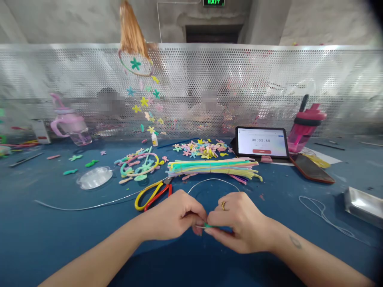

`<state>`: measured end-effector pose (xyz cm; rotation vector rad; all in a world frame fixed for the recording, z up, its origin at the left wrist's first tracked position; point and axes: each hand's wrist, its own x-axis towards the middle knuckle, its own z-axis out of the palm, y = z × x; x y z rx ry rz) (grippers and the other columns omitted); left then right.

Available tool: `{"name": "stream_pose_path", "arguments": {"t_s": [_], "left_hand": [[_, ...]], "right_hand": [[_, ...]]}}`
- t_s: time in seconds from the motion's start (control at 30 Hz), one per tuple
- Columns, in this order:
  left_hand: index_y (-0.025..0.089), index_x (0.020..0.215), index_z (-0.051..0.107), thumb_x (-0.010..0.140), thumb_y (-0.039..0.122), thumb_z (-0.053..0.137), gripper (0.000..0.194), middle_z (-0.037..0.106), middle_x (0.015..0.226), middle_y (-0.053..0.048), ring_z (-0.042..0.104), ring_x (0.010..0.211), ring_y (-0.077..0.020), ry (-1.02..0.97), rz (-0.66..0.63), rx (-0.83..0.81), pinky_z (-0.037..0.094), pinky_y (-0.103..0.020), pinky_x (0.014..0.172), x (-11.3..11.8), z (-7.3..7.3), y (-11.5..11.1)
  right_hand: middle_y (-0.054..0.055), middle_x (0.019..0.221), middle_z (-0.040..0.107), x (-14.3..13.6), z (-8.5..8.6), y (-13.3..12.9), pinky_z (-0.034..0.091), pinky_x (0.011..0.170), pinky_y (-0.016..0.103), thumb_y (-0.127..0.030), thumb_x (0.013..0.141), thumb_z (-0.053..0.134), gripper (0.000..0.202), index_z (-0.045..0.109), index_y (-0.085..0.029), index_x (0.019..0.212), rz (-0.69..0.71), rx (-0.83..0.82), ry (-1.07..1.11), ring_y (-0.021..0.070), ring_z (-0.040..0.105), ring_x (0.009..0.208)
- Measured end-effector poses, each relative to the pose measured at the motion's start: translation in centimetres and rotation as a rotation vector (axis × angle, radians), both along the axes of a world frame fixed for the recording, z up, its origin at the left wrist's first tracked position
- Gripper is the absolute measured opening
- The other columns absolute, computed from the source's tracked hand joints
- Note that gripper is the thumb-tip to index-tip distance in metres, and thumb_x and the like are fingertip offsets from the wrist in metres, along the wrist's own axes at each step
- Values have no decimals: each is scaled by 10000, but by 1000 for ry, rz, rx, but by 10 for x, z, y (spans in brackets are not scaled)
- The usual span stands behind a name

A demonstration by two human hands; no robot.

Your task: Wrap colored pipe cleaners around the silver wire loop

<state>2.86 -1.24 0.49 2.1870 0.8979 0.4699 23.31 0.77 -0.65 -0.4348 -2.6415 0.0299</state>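
My left hand (179,215) is closed in a pinch on a thin silvery wire (213,179), which arcs up behind both hands. Close against it, my right hand (237,223), with a ring on one finger, pinches a small piece of green pipe cleaner (207,226) at the wire. The fingers cover most of the join there. Just beyond my left hand lie scissors (149,197) with yellow and red handles. A bundle of coloured pipe cleaners (212,166) rests past my hands.
Behind the bundle sits a pile of small fuzzy flowers (203,149). A wrapped hoop (139,164) and a clear dish (95,177) are at left. On the right are a tablet (261,142), a phone (311,168), a pink cup (305,127) and a metal box (365,205).
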Motion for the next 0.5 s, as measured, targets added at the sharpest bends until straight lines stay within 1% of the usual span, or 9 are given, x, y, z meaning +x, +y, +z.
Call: {"name": "stream_pose_path", "arguments": {"t_s": [0.07,0.13,0.23,0.3,0.37,0.5], "left_hand": [[172,806,650,807,57,414,263,664,717,-17,631,669,-125,108,61,396,476,-197,621,0,-1,-3],[159,855,640,826,71,382,274,661,713,-37,633,664,-147,206,102,737,492,-237,628,0,-6,-5],[114,905,627,840,67,383,257,672,738,-73,648,686,-165,277,124,1109,530,-285,673,0,-14,-8],[89,912,629,839,59,404,239,684,765,-94,659,710,-178,299,107,1282,548,-305,692,0,-16,-10],[67,916,635,837,53,409,240,696,796,-116,670,742,-204,334,97,1409,560,-328,700,2,-14,-14],[14,966,635,835,46,398,272,700,871,-166,675,818,-259,490,81,1582,565,-358,730,6,-8,-26]], "right_hand": [[-32,520,519,2,1,3,201,502,262,-322,863,455,205,570,-226,723,-82,-50,-30,117,422,494],[-28,538,532,2,0,6,190,499,259,-328,869,459,203,566,-224,731,-170,-83,-52,119,448,512],[-32,530,513,0,-3,7,168,492,254,-329,866,474,216,549,-217,697,-268,-118,-63,115,445,509],[-38,531,498,-2,-3,8,170,492,245,-322,863,485,215,536,-212,685,-311,-160,-57,108,427,507],[-44,546,489,-2,-3,8,184,494,232,-317,867,485,204,528,-208,700,-331,-228,-36,100,399,507],[-56,566,447,-1,1,9,225,500,206,-340,888,468,218,523,-201,729,-280,-425,28,88,347,518]]}}
